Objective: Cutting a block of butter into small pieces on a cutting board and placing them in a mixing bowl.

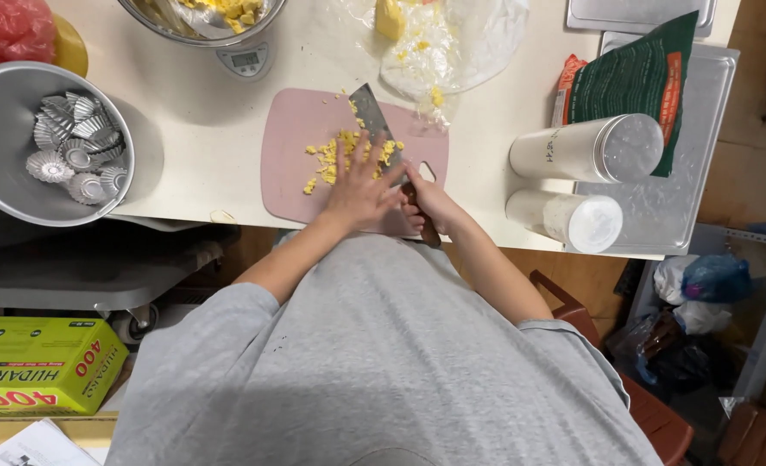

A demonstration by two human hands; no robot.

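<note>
A green bag (pixel 637 82) with an orange edge lies on a metal tray (pixel 702 155) at the right. A green and yellow box (pixel 37 362) sits low at the left. On the pink cutting board (pixel 292 155) on the table (pixel 201 129) are small yellow crumbs (pixel 340 155). The right hand (pixel 426 198) has its grip closed around the knife (pixel 372 121). The left hand (pixel 361 190) lies flat, fingers spread, on the blade.

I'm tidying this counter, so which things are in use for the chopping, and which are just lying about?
In use: cleaver, held by the right hand; left hand pressing its blade; yellow bits; pink cutting board.

Lying about: bucket of tart moulds, scale, two white canisters, green bag, metal tray.
</note>
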